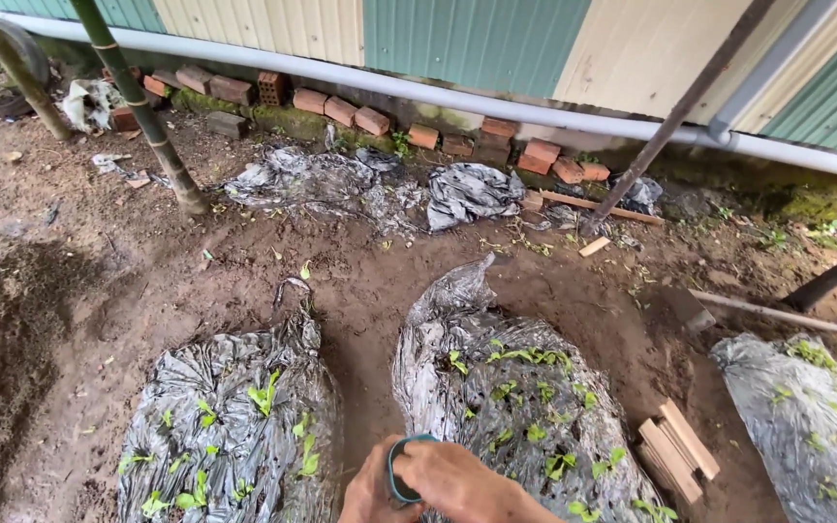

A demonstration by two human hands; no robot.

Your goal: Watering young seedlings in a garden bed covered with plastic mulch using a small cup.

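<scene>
The setting is an outdoor plot of damp, brown, trampled soil (70,320) bounded at the rear by a corrugated sheet-metal wall (467,39) in green and cream panels. A grey plastic pipe (389,89) runs along the foot of the wall, above an irregular row of red bricks (341,109), some with moss. Two bamboo poles (142,111) rise at the upper left; a thin dark metal rod (675,114) leans at the right.

Three low mounds are wrapped in crinkled, glossy silver-black plastic film. The left mound (230,431) and the centre mound (515,397) lie side by side with a soil furrow between them; the right mound (806,416) is cut off by the frame edge. Small green seedlings (263,395) protrude through holes in the film on all three. Loose crumpled film (472,192) lies near the bricks. A short stack of flat wooden slats (675,447) rests on the soil between the centre and right mounds.

At the bottom edge, both hands meet over the near end of the centre mound. The left hand (370,489) and the right hand (462,484) together hold a small round teal-rimmed container (404,470), tilted on its side. The grip of each hand is closed around the container, fingers curled over its rim and wall. The contents of the container cannot be determined; most of its body is hidden by the fingers. The wrists and forearms are cut off by the lower frame edge.
</scene>
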